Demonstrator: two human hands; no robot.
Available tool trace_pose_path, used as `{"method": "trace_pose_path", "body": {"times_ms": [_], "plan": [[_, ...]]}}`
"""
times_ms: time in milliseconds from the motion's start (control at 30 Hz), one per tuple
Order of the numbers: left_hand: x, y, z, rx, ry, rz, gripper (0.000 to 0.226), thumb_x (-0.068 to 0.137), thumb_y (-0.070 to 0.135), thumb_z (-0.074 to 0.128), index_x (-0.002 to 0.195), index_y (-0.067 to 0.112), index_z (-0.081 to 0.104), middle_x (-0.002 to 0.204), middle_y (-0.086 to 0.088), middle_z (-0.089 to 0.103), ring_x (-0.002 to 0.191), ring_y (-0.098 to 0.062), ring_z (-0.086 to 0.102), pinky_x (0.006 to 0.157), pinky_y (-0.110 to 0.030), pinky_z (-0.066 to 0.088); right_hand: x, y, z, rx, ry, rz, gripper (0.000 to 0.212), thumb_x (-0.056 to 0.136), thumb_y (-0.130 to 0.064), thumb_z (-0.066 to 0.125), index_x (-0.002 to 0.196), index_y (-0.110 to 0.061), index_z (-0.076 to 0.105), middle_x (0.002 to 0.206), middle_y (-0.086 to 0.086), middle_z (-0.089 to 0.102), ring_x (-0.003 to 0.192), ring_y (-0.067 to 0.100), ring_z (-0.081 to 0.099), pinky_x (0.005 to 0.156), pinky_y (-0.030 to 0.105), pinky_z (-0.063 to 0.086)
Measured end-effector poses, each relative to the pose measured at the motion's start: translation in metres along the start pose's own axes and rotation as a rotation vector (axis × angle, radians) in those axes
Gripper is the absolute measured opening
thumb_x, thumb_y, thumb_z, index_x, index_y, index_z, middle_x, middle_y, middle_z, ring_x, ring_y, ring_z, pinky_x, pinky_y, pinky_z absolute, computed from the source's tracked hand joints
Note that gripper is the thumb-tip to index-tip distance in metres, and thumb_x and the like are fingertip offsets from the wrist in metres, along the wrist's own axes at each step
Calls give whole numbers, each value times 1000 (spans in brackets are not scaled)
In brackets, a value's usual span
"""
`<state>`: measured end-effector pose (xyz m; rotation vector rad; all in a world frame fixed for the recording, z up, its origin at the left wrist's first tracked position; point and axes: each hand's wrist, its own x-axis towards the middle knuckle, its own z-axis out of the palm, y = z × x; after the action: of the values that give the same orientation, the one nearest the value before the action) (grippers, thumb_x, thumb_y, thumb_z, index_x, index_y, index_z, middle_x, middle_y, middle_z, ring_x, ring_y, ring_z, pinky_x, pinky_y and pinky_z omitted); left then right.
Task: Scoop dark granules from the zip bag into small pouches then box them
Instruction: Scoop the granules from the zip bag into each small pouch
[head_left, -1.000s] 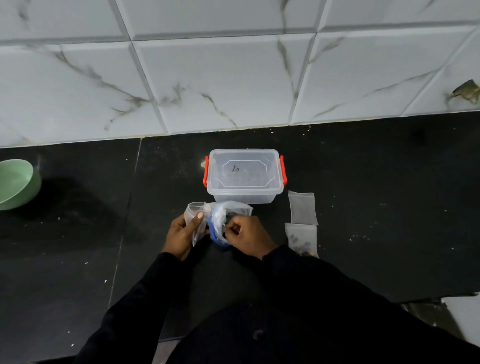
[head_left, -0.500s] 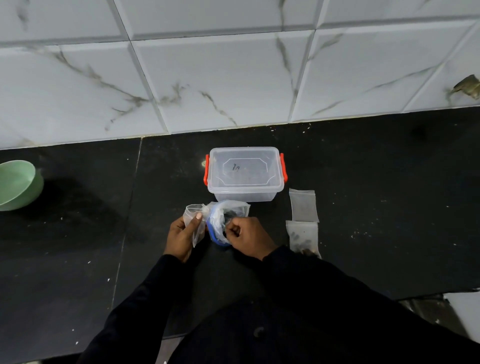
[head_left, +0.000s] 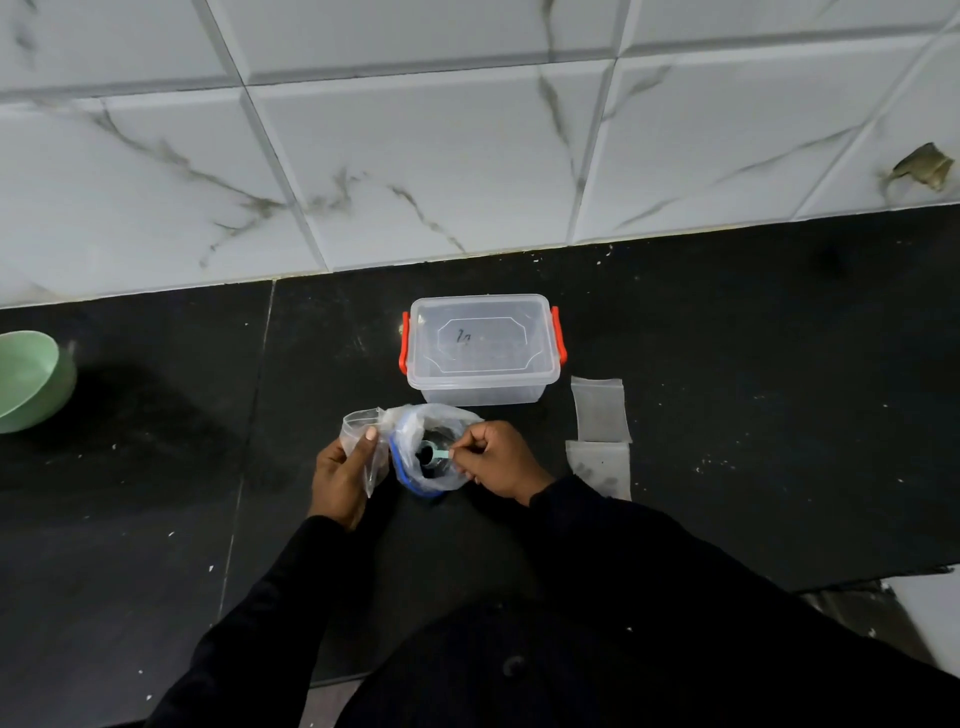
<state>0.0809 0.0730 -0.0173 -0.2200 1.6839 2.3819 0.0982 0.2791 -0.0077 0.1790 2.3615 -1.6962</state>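
Black counter (head_left: 753, 426), left hand (head_left: 340, 475) gripping pouch (head_left: 357, 427), right hand (head_left: 501, 460) pinching scoop (head_left: 435, 453)

A black stone counter (head_left: 727, 364), flecked with pale specks, is backed by a wall of white marble-veined tiles (head_left: 415, 156); one tile is chipped at right.

There's a green bowl (head_left: 28, 379) at 9 o'clock on the black counter (head_left: 753, 364), marble wall tiles (head_left: 415, 156) at 12.
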Motion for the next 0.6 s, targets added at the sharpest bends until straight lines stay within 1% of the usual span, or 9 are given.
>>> {"method": "trace_pose_path", "body": {"times_ms": [67,100,167,233,300,367,467,533,600], "plan": [[-2,-2,1,7,-15,-20,62,56,54,88,94,6,72,86,-10,75,77,-19,71,68,-30,59,3,-1,10,-97,29,-34,8,83,-9,68,75,-9,68,68,-1,67,56,3,61,57,19,50],[-4,-1,3,2,-12,-24,59,58,52,87,93,7,73,88,-12,75,79,-22,72,70,-32,59,4,-2,15,-113,40,-41,8,82,-10,68,74,-10,68,70,-1,68,61,6,63,61,20,52],[-6,0,4,-7,3,-16,42,68,45,83,91,10,75,89,-12,75,81,-22,72,71,-33,60,4,-4,22,-58,57,-17,10,83,-8,67,73,-12,69,69,1,69,61,11,64,63,25,54],[-5,2,0,-22,35,-1,18,85,27,68,87,12,76,88,-10,75,79,-20,72,70,-30,60,1,-7,20,80,69,58,13,85,-4,65,74,-11,68,66,5,68,56,12,63,58,25,54],[-5,6,-8,-22,67,8,24,92,16,55,85,14,77,87,-6,76,79,-16,72,70,-28,59,-3,-9,12,203,83,100,16,85,0,63,74,-10,67,62,5,67,49,8,58,52,20,49],[-5,11,-20,-18,97,28,26,93,15,53,84,17,78,87,-4,76,80,-14,72,71,-26,59,-9,-12,2,283,100,114,17,85,3,63,72,-7,66,59,5,65,45,6,53,49,18,45],[-10,16,-36,27,152,83,34,97,9,50,78,17,77,77,0,75,69,-9,70,63,-21,57,-19,-19,-15,376,118,139,16,86,4,62,73,-5,66,61,8,63,46,8,51,47,16,43],[-14,20,-46,66,193,129,29,96,12,56,75,19,75,70,3,73,63,-6,67,59,-20,55,-27,-25,-24,411,115,142,12,87,2,63,76,-3,67,62,9,64,49,10,51,48,16,43],[-18,29,-52,109,200,180,15,85,32,71,73,23,74,67,9,70,61,-2,63,58,-18,52,-35,-36,-32,435,104,136,8,87,-2,65,80,0,68,62,7,64,51,10,53,49,17,43]]}}
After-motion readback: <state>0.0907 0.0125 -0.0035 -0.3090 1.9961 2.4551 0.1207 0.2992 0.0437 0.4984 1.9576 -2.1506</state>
